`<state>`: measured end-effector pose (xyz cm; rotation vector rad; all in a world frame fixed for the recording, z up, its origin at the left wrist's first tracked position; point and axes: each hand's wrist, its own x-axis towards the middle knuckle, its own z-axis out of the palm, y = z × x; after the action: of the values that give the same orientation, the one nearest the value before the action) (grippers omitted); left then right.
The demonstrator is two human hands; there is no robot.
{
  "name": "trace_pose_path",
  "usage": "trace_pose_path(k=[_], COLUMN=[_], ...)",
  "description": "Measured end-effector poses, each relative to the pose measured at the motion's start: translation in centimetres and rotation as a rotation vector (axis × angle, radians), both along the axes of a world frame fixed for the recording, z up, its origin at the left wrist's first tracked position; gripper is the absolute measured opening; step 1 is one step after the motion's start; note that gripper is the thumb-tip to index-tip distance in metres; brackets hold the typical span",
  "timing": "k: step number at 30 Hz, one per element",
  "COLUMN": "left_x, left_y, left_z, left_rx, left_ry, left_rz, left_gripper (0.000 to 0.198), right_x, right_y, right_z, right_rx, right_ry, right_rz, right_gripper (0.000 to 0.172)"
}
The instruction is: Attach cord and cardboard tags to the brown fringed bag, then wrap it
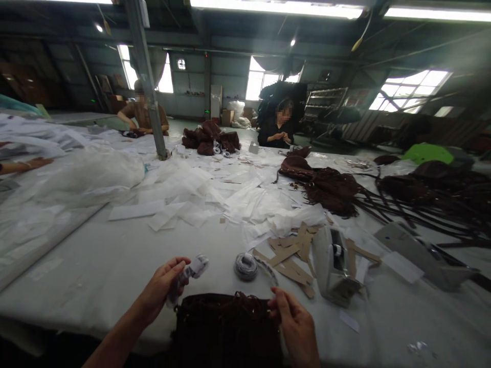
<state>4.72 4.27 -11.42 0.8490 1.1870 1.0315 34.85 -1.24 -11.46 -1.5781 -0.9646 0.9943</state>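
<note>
A dark brown bag (230, 327) stands upright at the table's front edge, between my two hands. My left hand (164, 286) is closed on a wrapped strap bundle (198, 266), a grey-white bundle that sticks out past the fingertips, left of the bag. With fingers pinched together, my right hand (293, 319) is at the bag's upper right corner, on the end of a grey strap (268, 268). That strap runs back to a round coil (246, 267) lying on the table behind the bag.
Tape dispenser (335, 266) and brown paper strips (293, 255) lie right of the coil. White sheets (253, 202) cover the middle. Brown bags (326, 184) are piled at right. Two people (282, 125) (148, 115) sit across; another person's hand (34, 163) reaches in at left.
</note>
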Motion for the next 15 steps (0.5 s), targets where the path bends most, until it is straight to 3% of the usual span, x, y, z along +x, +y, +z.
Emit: trace_pose_path(k=[3, 6, 7, 9, 12, 15], left_x=[-0.6, 0.1, 0.7, 2.4, 4.8, 5.7], left_y=[0.5, -0.3, -0.8, -1.8, -2.5, -2.0], left_z=[-0.8, -0.3, 0.3, 1.4, 2.4, 2.1], left_rx=[0.112, 0.361, 0.433, 0.502, 0.484, 0.473], left_ry=[0.34, 0.767, 0.837, 0.839, 0.832, 0.914], left_rz=[0.008, 0.147, 0.118, -0.144, -0.575, -0.722], left_gripper=[0.042, 0.041, 0.04, 0.041, 0.038, 0.024], right_x=[4.3, 5.7, 5.5, 4.3, 1.8, -0.3], right_y=[-0.7, 0.0, 0.9, 3.2, 7.4, 10.3], right_z=[-1.8, -1.4, -0.8, 0.3, 1.0, 0.2], right_rx=[-0.092, -0.101, -0.085, -0.03, 0.012, -0.019], right_ry=[-0.16, -0.381, -0.496, -0.741, -0.885, -0.979], right_rz=[-0.13, -0.066, -0.019, 0.076, 0.185, 0.269], right_gripper=[0.063, 0.057, 0.054, 0.048, 0.04, 0.035])
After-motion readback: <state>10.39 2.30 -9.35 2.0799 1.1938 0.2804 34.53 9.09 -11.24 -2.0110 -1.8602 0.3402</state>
